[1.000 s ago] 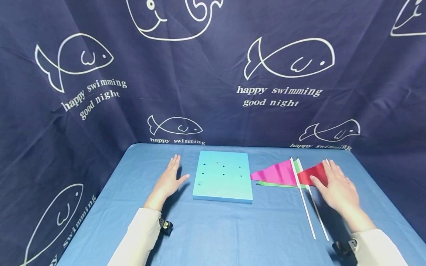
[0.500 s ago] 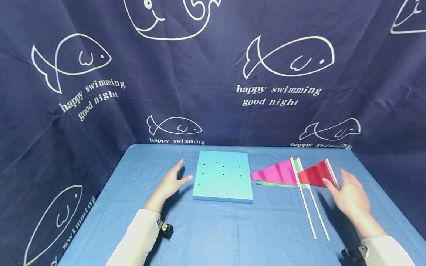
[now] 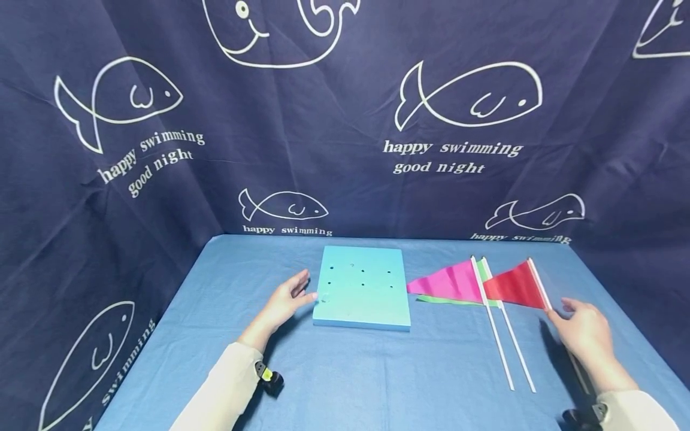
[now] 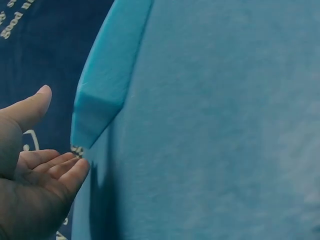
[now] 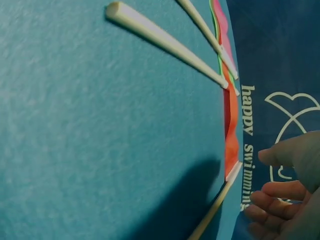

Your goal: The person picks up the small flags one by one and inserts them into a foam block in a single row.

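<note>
My left hand (image 3: 283,304) hovers at the left edge of a light blue board (image 3: 361,308) with several small holes in its top. Its fingers are loosely bent, and nothing is between them and the thumb in the left wrist view. On the right, my right hand (image 3: 584,329) is above the pole of a red pennant flag (image 3: 516,286), thumb and fingers apart. The right wrist view has that hand clear of the flag's pole (image 5: 215,207). Part of this pole is hidden by the hand in the head view.
A pink pennant flag (image 3: 450,281) lies left of the red one, over a green pennant flag (image 3: 482,269) that is mostly covered. Their white poles point toward the front. A navy curtain (image 3: 345,149) with fish drawings borders the blue-covered table (image 3: 356,377).
My right hand has moved off the red flag, rightward and toward the front, along its pole. My left hand has come slightly nearer the board, its fingers bending more. The flags and board stay put.
</note>
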`<state>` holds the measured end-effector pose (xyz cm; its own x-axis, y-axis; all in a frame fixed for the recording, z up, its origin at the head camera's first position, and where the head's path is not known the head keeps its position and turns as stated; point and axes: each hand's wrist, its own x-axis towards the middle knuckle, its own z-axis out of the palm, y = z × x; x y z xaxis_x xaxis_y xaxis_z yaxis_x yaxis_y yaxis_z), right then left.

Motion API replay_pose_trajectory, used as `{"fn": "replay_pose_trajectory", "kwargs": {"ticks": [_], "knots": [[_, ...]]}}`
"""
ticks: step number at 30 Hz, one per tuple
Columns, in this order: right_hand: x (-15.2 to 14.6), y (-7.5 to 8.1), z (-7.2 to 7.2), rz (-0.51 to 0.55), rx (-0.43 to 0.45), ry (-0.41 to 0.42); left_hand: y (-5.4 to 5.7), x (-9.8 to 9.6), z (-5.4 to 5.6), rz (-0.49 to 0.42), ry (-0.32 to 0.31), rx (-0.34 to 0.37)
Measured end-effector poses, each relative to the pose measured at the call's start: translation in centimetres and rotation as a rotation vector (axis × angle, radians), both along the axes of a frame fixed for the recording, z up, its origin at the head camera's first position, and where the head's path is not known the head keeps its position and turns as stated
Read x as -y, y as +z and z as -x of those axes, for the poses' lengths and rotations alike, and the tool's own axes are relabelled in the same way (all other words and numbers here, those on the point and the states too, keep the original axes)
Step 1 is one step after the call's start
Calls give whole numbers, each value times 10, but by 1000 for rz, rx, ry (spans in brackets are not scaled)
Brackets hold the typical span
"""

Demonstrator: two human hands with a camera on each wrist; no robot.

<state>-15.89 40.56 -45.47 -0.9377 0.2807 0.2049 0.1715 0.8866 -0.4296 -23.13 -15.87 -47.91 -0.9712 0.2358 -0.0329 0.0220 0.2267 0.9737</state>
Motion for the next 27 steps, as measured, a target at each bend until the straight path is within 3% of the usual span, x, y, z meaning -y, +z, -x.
{"fn": "replay_pose_trajectory", "kwargs": {"ticks": [12, 20, 27], "knots": [[-15, -8, -4, 21, 93, -38, -9, -6, -7, -129, -66, 89], [-23, -8, -7, 28, 174, -62, -6, -10, -12, -95, -93, 105], [-27, -13, -8, 52, 206, -59, -3, -13, -17, -62, -71, 104]]}}
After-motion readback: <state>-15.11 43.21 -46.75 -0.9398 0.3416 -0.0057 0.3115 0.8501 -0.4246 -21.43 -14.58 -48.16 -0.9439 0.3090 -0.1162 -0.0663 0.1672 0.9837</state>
